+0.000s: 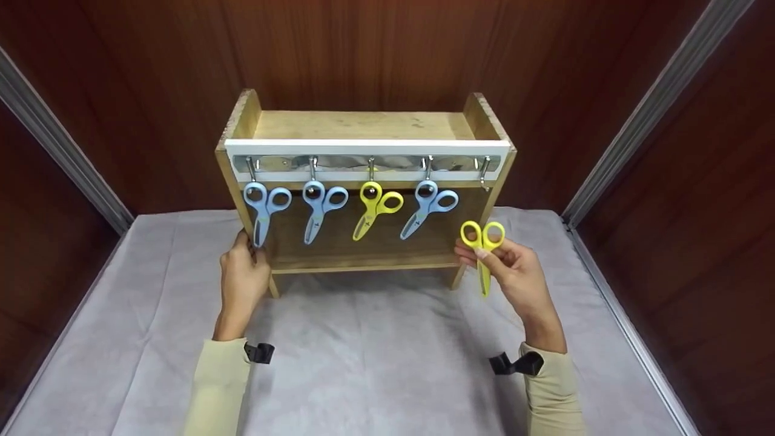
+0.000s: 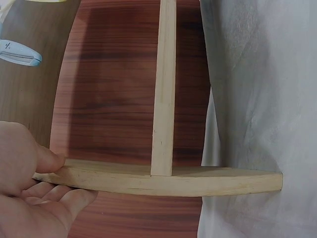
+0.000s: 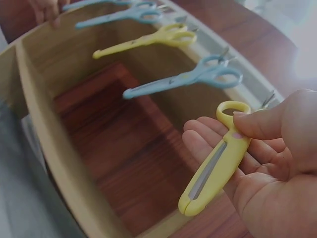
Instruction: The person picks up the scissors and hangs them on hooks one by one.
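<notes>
In the head view my right hand (image 1: 522,275) pinches yellow scissors (image 1: 483,257) between thumb and fingers, blades pointing down. They are in front of the right side of a wooden rack (image 1: 363,266), below its rightmost hook (image 1: 485,172), which carries nothing. My left hand (image 1: 243,272) grips the rack's left side board (image 2: 124,178), thumb on one face and fingers on the other in the left wrist view. From the other hooks hang blue scissors (image 1: 264,209), more blue scissors (image 1: 323,209), yellow scissors (image 1: 374,209) and a third blue pair (image 1: 425,209), each by one handle loop.
The rack stands on a grey cloth (image 1: 363,363). Its hooks sit on a metal strip along a white rail (image 1: 363,145). Dark wood panels (image 1: 363,54) with metal edge posts (image 1: 642,103) enclose the back and sides.
</notes>
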Available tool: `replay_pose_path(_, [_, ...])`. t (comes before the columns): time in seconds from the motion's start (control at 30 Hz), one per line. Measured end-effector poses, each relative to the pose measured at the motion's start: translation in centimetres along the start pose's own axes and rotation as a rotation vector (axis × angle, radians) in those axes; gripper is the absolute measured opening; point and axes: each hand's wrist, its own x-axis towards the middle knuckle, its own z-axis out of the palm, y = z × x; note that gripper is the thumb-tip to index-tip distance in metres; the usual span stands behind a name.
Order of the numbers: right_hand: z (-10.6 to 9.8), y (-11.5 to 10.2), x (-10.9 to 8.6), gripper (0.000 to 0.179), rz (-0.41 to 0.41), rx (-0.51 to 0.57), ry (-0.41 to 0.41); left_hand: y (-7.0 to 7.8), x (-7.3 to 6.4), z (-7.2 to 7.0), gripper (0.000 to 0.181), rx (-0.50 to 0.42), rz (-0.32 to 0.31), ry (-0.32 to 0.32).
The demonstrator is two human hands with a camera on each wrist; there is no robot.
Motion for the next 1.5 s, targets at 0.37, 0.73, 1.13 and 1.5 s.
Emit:
replay_pose_path(0.37, [0.4,-2.6,1.2,0.031,-0.137,0.109,-0.057,0.1,0.0,-0.2,0.038,-0.01,-0.017,-0.008])
replay_pose_path(0.73, [0.8,-3.4,2.7,0.022,-0.153,0.215,-0.042,-0.1,-0.1,0.1,0.039,-0.008,-0.007,-0.017])
replay_pose_path(1.13, [0.2,-1.9,4.2,0.022,-0.117,0.296,-0.032,0.1,0.0,0.1,0.034,0.008,0.005,-0.001])
replay_pose_path(1.5, [-0.2,-0.5,4.6,0.021,-0.084,0.283,-0.013,0.1,0.0,0.2,0.037,-0.006,-0.002,-0.014])
